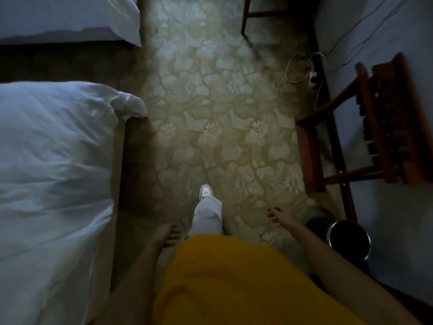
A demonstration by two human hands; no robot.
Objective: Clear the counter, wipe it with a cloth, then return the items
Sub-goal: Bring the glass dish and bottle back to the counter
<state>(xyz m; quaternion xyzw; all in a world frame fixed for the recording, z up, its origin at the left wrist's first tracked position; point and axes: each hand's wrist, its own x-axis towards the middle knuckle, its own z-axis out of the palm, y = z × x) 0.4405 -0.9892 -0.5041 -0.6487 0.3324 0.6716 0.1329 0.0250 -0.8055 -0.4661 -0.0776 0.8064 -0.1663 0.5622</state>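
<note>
No counter, cloth or counter items are in view. I look down at a floral carpet (218,118) between beds and a wall. My left hand (169,234) hangs beside my yellow shirt with its fingers relaxed and nothing in it. My right hand (278,215) is held out low to the right, its fingers loosely spread and holding nothing. One foot in a white shoe (205,192) is stepped forward on the carpet.
A bed with white bedding (54,174) fills the left, with a second bed (68,17) beyond it. A wooden luggage rack (365,127) stands against the right wall. A metal bin (349,238) sits near my right arm. Cables and a power strip (312,71) lie by the wall.
</note>
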